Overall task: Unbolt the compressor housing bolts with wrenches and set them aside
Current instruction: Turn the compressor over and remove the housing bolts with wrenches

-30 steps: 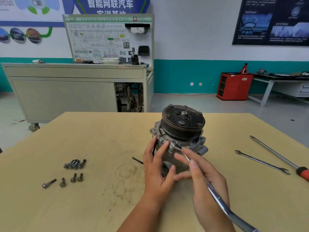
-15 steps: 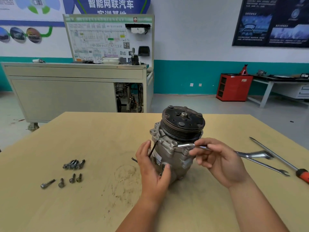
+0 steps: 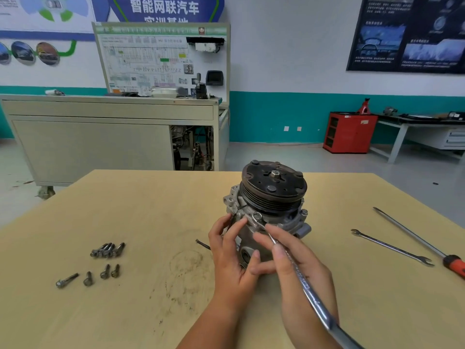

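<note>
A grey compressor (image 3: 270,210) with a black pulley on top stands upright in the middle of the wooden table (image 3: 151,197). My left hand (image 3: 230,258) grips its lower housing from the left. My right hand (image 3: 299,268) holds a steel wrench (image 3: 297,270), whose ring end sits on a bolt (image 3: 257,216) at the housing's front flange; the handle runs toward me. Several removed bolts lie at the left, one cluster (image 3: 107,249) and a loose row (image 3: 88,275) below it.
A thin open-ended wrench (image 3: 391,247) and a long screwdriver with an orange handle (image 3: 417,241) lie on the table at the right. A small dark rod (image 3: 202,244) lies just left of my left hand. Beyond the table stand a grey cabinet and a red cart.
The wrench handle has swung from pointing right back toward me, with my right hand following it. My left hand has closed tighter on the housing.
</note>
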